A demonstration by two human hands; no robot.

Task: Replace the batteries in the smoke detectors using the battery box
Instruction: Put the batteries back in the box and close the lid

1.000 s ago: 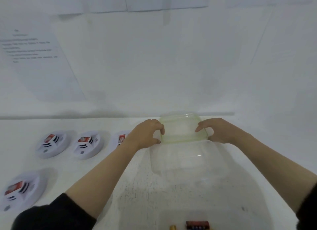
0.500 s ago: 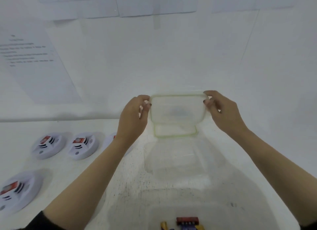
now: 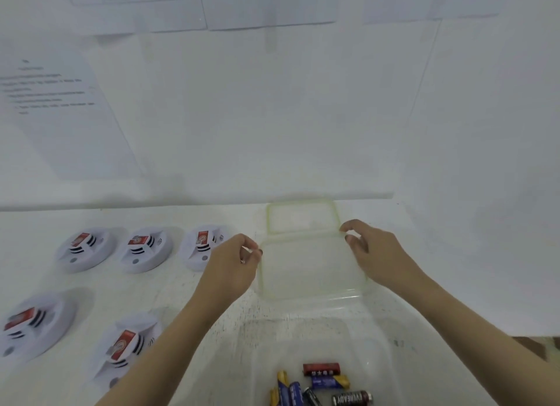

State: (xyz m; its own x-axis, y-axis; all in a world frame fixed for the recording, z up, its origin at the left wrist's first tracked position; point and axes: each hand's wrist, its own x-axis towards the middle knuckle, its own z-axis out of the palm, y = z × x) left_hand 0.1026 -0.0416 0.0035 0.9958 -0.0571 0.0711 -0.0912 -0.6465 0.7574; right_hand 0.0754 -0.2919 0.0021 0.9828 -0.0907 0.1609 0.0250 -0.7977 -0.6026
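Status: early stage. Battery box sits open at the near edge of the tabletop, straight in front of the person, w/ loose batteries lying in its bottom. Clear lid is off the box and lies flat on the tabletop just beyond it. A smaller green-rimmed piece lies at the lid's far edge, touching or overlapping it; can't tell which. Left hand is at the lid's left edge, right hand at its far-right corner. Each grip looks closed in a light pinch on the lid rim, fingers curled. Fingertips are blurred, so contact is judged, not certain. Five smoke detectors lie to the left, well apart from the box, in two rows (3 far, 2 near). Each shows a red block at its centre, prob. the fitted battery, unconfirmed. Done: box opened, lid set aside. Left, by the look of it: every swap, since no detector is in hand and no battery is out of the box. Orientation: lid flat, long axis approx. left-right, parallel to the wall edge. Batteries lie on their sides w/ mixed headings; the black one lies roughly left-right, the blue ones point roughly toward/away from the person.
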